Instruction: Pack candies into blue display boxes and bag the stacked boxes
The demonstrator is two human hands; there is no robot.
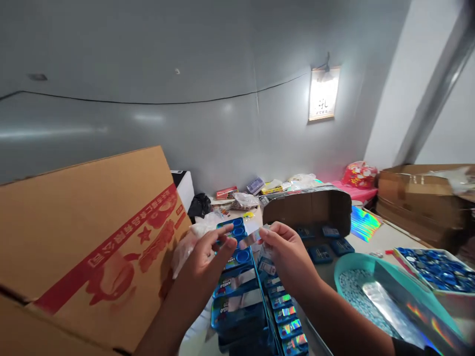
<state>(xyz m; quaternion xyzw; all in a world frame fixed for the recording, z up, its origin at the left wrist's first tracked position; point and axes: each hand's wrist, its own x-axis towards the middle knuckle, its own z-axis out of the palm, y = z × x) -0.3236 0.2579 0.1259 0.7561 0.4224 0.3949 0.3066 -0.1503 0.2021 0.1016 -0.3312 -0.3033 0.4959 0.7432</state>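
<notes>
The right hand (291,249) pinches a small, shiny, silvery strip (252,239) between thumb and forefinger; the left hand (208,254) has thumb and fingers spread, seemingly holding nothing. The strip hangs above a row of glossy blue printed packs (237,306), its loose end pointing left, probably to keep it within the left hand's reach. The packs run toward the far edge of the white desk (395,236), likely lined up so each front shows; small blue packets with rainbow-shiny faces (287,314) lie just right of them. A brown cardboard carton (122,222) limits leftward movement, a turquoise plastic basin (343,259) the right, leaving open air above the rows
</notes>
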